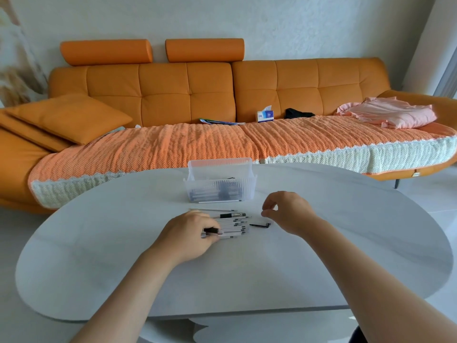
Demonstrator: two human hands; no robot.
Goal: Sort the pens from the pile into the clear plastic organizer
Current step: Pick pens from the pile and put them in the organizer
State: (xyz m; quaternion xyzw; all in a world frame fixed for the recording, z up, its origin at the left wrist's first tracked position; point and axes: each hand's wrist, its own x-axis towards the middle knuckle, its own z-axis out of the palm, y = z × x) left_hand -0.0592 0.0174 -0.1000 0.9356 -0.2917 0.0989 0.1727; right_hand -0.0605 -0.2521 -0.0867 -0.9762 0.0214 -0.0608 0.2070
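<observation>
1. An orange sofa (188,95) fills the far side; two roll headrests top its back, and one tissue box (265,115) stands on the seat.
2. A pale oval table (99,256) lies nearest; both bare forearms reach over it from the near edge.
3. The left hand (190,235) lies palm down on the left end of the pen pile; the right hand (289,211) hovers above the table to the right of the pile, wrist bent, knuckles up.
4. One clear plastic organizer (220,169) stands at the far middle of the table; dark pens lie inside, too blurred to count.
5. The pile (232,226) sits near of the organizer, roughly ten white pens side by side; the count is uncertain.
6. One white pen (220,201) lies at the organizer's foot; one thin pen (212,209) lies between it and the pile; one black-gripped pen (232,215) borders the pile's far edge; one small black piece (261,225) lies just right of the pile.
7. The left fingers (204,220) curl, pinching a dark pen (212,229) against the thumb; the right fingers curl loosely, thumb and forefinger tips nearly meeting, nothing visible between them.
</observation>
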